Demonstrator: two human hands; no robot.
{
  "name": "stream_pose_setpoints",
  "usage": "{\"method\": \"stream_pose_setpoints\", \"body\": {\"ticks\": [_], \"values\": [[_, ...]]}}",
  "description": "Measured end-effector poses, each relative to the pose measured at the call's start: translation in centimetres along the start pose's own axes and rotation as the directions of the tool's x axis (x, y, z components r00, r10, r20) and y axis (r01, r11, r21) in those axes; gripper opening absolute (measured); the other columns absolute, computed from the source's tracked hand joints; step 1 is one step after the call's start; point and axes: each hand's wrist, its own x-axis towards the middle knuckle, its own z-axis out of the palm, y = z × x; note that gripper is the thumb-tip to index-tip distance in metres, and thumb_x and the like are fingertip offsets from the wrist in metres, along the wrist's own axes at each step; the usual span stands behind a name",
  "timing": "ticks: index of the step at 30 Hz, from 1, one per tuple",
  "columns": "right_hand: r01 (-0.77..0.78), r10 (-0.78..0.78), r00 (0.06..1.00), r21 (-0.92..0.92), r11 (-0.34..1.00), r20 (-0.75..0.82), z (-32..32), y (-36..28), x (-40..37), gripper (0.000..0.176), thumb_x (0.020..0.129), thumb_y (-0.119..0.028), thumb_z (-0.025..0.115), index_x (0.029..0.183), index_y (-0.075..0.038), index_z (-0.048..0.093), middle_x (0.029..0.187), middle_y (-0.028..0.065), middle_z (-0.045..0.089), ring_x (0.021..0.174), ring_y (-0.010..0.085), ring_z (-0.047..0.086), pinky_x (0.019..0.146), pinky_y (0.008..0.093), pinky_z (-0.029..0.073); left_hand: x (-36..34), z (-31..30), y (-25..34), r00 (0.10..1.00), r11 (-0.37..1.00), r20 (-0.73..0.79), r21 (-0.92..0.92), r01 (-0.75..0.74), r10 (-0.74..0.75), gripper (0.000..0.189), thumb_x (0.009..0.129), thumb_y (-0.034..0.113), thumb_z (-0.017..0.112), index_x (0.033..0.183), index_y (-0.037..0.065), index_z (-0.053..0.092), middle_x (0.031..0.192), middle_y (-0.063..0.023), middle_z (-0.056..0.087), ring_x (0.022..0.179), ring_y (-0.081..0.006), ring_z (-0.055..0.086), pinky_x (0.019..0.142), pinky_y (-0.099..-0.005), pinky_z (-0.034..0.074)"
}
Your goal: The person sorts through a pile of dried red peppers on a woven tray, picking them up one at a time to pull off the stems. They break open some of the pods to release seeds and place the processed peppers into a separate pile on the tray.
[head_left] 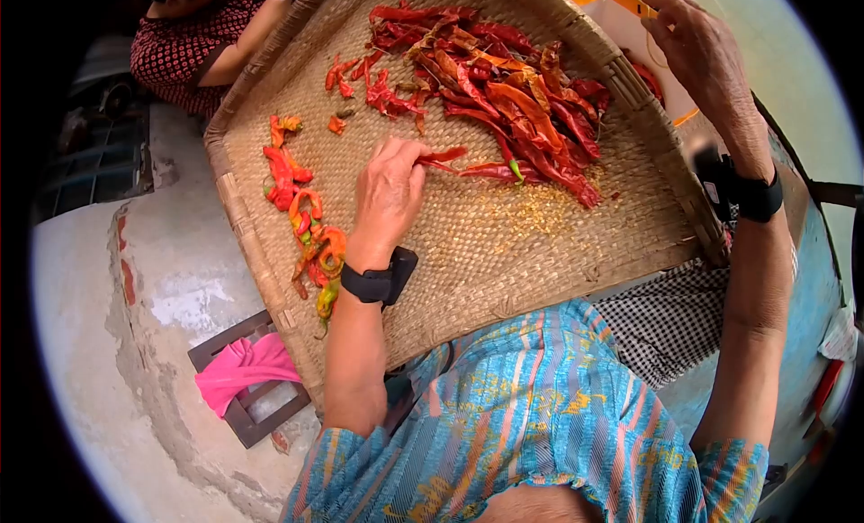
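Note:
My left hand (389,188) is over the woven tray, its fingers closed around the end of a dried red chili (443,156). Right beside it lies a large heap of dried red chilies (513,95), one with a green stem. Fresher-looking red, orange and yellow-green chilies (306,212) form a row along the tray's left side. Past the tray's right rim, my right hand (702,59) is raised, fingers curled together by the orange edge of a pale bag or container (666,68). What those fingertips hold, if anything, I cannot make out.
The tray (468,302) has raised rims, with loose yellow seeds (531,212) scattered on it. A person in a patterned top (184,55) is at the upper left. A pink cloth (243,374) hangs over a dark wooden frame (261,424) on the worn floor.

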Motion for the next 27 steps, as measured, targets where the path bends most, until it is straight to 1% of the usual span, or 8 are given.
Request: {"method": "stream_pose_setpoints", "body": {"ticks": [2, 6, 7, 8, 12, 14, 19, 27], "values": [[-0.228, 0.207, 0.971, 0.194, 0.954, 0.122, 1.1, 0.3, -0.7, 0.021, 0.096, -0.018, 0.064, 0.112, -0.005, 0.066, 0.083, 0.0062, 0.066, 0.071, 0.0125, 0.061, 0.065, 0.0271, 0.049, -0.2, -0.8, 0.7, 0.995, 0.985, -0.007, -0.135, 0.102, -0.104, 0.016, 0.087, 0.005, 0.060, 0.102, 0.003, 0.065, 0.083, -0.0130, 0.060, 0.079, -0.0312, 0.060, 0.068, -0.0390, 0.048], [-0.172, 0.090, 0.967, 0.348, 0.921, 0.238, 0.2, -3.3, 0.1, 0.018, 0.095, -0.015, 0.064, 0.109, -0.004, 0.065, 0.074, 0.0079, 0.061, 0.062, 0.0142, 0.054, 0.058, 0.0300, 0.045, 0.2, -2.6, 3.7, 0.951, 0.891, 0.099, -0.333, 0.308, -0.292, 0.013, 0.090, 0.009, 0.062, 0.100, 0.002, 0.067, 0.076, -0.0121, 0.063, 0.067, -0.0249, 0.061, 0.064, -0.0353, 0.048], [-0.017, -0.040, 0.986, 0.339, 0.941, 0.162, 0.5, -4.0, 0.2, 0.017, 0.094, -0.012, 0.064, 0.108, -0.003, 0.065, 0.075, 0.0081, 0.061, 0.062, 0.0156, 0.054, 0.058, 0.0310, 0.046, 0.3, -3.1, 4.5, 0.934, 0.854, 0.130, -0.378, 0.357, -0.333, 0.014, 0.092, 0.011, 0.061, 0.100, 0.002, 0.068, 0.074, -0.0104, 0.064, 0.065, -0.0208, 0.061, 0.062, -0.0336, 0.048], [-0.124, 0.037, 0.968, 0.345, 0.930, 0.248, 0.2, -5.1, 0.1, 0.012, 0.091, -0.012, 0.064, 0.098, -0.003, 0.067, 0.077, 0.0127, 0.066, 0.068, 0.0271, 0.066, 0.063, 0.0368, 0.052, 0.4, -3.2, 5.0, 0.915, 0.813, 0.162, -0.420, 0.403, -0.370, 0.015, 0.094, 0.013, 0.061, 0.101, 0.002, 0.068, 0.073, -0.0086, 0.065, 0.063, -0.0166, 0.061, 0.061, -0.0320, 0.048], [-0.153, -0.051, 0.935, 0.530, 0.834, 0.351, 0.7, -7.0, -0.3, 0.017, 0.090, -0.016, 0.066, 0.099, -0.002, 0.067, 0.080, 0.0154, 0.066, 0.071, 0.0304, 0.066, 0.065, 0.0385, 0.052, 0.3, -1.6, 6.0, 0.933, 0.603, 0.144, -0.728, 0.326, -0.331, 0.016, 0.096, 0.014, 0.061, 0.102, 0.002, 0.069, 0.077, -0.0038, 0.067, 0.068, -0.0096, 0.061, 0.063, -0.0277, 0.050], [-0.160, -0.113, 0.906, 0.575, 0.802, 0.409, 0.8, -7.6, -0.3, 0.019, 0.089, -0.018, 0.067, 0.099, -0.001, 0.067, 0.080, 0.0163, 0.066, 0.072, 0.0312, 0.065, 0.066, 0.0389, 0.052, 0.7, -1.3, 7.2, 0.907, 0.304, 0.224, -0.890, 0.339, -0.357, 0.016, 0.097, 0.016, 0.062, 0.104, 0.002, 0.068, 0.085, -0.0005, 0.068, 0.071, -0.0071, 0.061, 0.065, -0.0239, 0.052], [-0.179, -0.205, 0.894, 0.737, 0.652, 0.399, 1.7, -8.4, -1.1, 0.033, 0.089, -0.030, 0.069, 0.097, 0.002, 0.067, 0.080, 0.0181, 0.066, 0.073, 0.0328, 0.065, 0.066, 0.0392, 0.051, 2.3, 0.1, 10.4, 0.935, 0.050, 0.226, -0.967, 0.249, -0.272, 0.017, 0.095, 0.014, 0.065, 0.108, 0.003, 0.064, 0.093, -0.0025, 0.067, 0.078, -0.0086, 0.065, 0.069, -0.0231, 0.056], [-0.239, -0.138, 0.890, 0.701, 0.672, 0.435, 1.0, -8.2, -0.5, 0.024, 0.090, -0.021, 0.067, 0.088, 0.003, 0.065, 0.069, 0.0161, 0.061, 0.061, 0.0266, 0.060, 0.059, 0.0368, 0.049, 3.1, 0.0, 9.3, 0.936, 0.194, 0.178, -0.950, 0.244, -0.304, 0.018, 0.097, 0.016, 0.062, 0.109, 0.002, 0.064, 0.094, -0.0040, 0.068, 0.080, -0.0093, 0.066, 0.071, -0.0246, 0.056]]}}
